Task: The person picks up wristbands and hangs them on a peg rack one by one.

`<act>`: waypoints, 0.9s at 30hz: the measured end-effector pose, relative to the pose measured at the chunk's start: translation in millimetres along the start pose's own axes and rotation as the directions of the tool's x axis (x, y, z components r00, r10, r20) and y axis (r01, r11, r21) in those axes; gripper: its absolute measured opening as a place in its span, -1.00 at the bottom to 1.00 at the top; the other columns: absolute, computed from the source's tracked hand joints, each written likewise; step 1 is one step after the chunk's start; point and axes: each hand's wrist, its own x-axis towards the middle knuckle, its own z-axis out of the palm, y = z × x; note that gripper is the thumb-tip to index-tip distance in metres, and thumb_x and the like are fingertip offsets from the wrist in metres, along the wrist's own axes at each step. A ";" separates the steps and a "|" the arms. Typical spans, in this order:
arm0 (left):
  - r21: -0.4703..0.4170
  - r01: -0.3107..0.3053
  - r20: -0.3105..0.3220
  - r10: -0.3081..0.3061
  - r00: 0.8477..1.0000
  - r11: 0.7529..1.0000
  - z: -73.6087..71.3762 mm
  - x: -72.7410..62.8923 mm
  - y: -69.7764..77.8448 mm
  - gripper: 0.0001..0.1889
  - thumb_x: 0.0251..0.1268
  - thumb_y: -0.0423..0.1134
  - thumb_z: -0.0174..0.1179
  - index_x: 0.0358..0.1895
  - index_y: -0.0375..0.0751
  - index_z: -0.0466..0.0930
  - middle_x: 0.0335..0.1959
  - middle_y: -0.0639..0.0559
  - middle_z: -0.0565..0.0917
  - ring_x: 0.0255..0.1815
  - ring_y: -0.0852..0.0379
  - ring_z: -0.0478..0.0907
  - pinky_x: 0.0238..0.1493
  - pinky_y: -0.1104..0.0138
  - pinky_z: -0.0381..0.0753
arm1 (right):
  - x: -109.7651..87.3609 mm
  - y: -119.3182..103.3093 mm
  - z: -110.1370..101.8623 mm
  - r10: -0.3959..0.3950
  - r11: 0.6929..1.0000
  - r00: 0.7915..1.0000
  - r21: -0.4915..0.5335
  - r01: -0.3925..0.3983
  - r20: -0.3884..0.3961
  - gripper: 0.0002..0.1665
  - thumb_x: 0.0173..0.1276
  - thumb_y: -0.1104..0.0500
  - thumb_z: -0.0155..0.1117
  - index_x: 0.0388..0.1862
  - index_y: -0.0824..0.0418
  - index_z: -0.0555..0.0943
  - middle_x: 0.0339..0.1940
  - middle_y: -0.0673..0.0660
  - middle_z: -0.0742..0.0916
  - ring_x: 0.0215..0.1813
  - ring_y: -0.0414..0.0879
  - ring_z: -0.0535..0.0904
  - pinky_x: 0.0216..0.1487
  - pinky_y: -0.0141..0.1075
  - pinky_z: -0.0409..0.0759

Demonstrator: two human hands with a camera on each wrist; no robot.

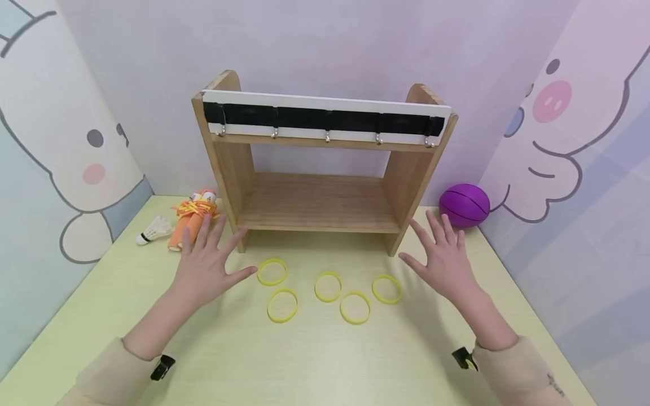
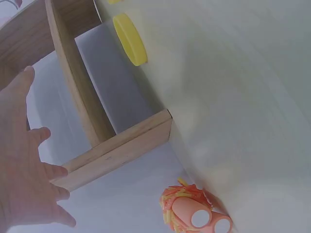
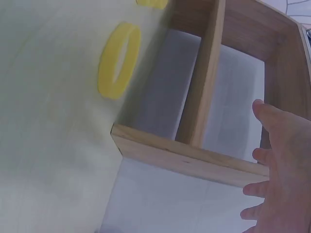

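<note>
Several yellow rings lie flat on the table in front of a wooden shelf [image 1: 320, 203]. My left hand [image 1: 203, 273] is held over the table with fingers spread, its thumb tip close to the leftmost ring [image 1: 271, 283] in the head view. On the other side my right hand [image 1: 447, 265] is spread the same way, left of and below the purple ball, nearest the rightmost ring [image 1: 387, 302]. Neither hand holds anything. Across the shelf's top front runs a white board with a black strip [image 1: 327, 118], carrying several small metal hooks [image 1: 327, 136].
An orange doll-like toy [image 1: 190, 225] with stringy hair lies left of the shelf, beside a white shuttlecock [image 1: 154, 229]. A purple ball [image 1: 464, 205] sits at the back right. Walls with cartoon drawings close in the pale yellow table [image 1: 315, 366] at the back and sides.
</note>
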 end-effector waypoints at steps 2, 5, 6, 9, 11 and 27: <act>-0.005 -0.026 -0.009 0.026 1.000 1.000 -1.2 1.8 0.6 -0.13 0.07 0.44 0.06 0.43 0.10 0.17 0.47 -0.32 0.02 0.52 -0.25 -0.35 0.35 -0.30 -0.39 | 4.3 3.3 -4.3 0.016 1.000 1.000 0.014 -0.016 -0.020 -0.11 0.25 -0.29 0.17 0.48 -0.06 0.14 0.50 0.32 0.11 0.51 0.31 -0.19 0.27 0.45 -0.12; -0.019 -0.077 -0.021 0.077 0.997 0.997 -0.9 4.6 1.4 -0.13 0.07 0.40 0.11 0.42 0.05 0.18 0.47 -0.31 0.02 0.52 -0.26 -0.29 0.38 -0.26 -0.31 | 11.7 7.8 -7.7 0.040 0.999 0.998 0.035 -0.038 -0.043 -0.12 0.28 -0.26 0.16 0.48 -0.01 0.14 0.50 0.32 0.11 0.52 0.30 -0.20 0.28 0.43 -0.15; -0.025 -0.096 -0.026 0.095 0.995 0.995 0.0 5.7 1.5 -0.13 0.07 0.39 0.12 0.42 0.04 0.19 0.48 -0.30 0.03 0.51 -0.26 -0.26 0.39 -0.25 -0.26 | 14.6 9.3 -7.6 0.047 0.998 0.998 0.037 -0.045 -0.047 -0.12 0.29 -0.25 0.16 0.48 0.00 0.13 0.50 0.32 0.11 0.52 0.30 -0.19 0.29 0.43 -0.14; -0.023 -0.160 -0.057 0.158 0.986 0.987 4.9 9.8 1.4 -0.13 0.04 0.36 0.16 0.40 0.00 0.23 0.46 -0.27 0.09 0.49 -0.30 -0.10 0.38 -0.22 -0.06 | 24.6 13.8 -4.3 0.063 0.997 0.997 0.038 -0.061 -0.053 -0.13 0.30 -0.23 0.16 0.48 0.06 0.14 0.50 0.32 0.12 0.52 0.29 -0.16 0.29 0.41 -0.09; -0.027 -0.197 -0.081 0.195 0.978 0.980 9.2 12.3 1.2 -0.13 0.02 0.33 0.20 0.39 -0.02 0.25 0.42 -0.26 0.17 0.45 -0.29 0.02 0.33 -0.20 0.10 | 31.5 16.3 -0.6 0.069 0.997 0.996 0.040 -0.067 -0.054 -0.14 0.31 -0.20 0.16 0.47 0.11 0.15 0.50 0.33 0.13 0.51 0.30 -0.13 0.29 0.40 -0.05; -0.121 -0.313 -0.019 0.313 0.950 0.942 45.3 32.5 -6.7 -0.31 -0.03 0.11 0.39 0.22 -0.09 0.47 0.00 -0.10 0.58 -0.01 -0.10 0.51 -0.13 0.01 0.51 | 64.1 17.7 44.0 0.168 0.915 0.969 0.395 -0.085 -0.182 -0.24 0.26 -0.02 0.31 0.28 0.34 0.27 0.12 0.41 0.55 0.19 0.33 0.44 0.13 0.19 0.40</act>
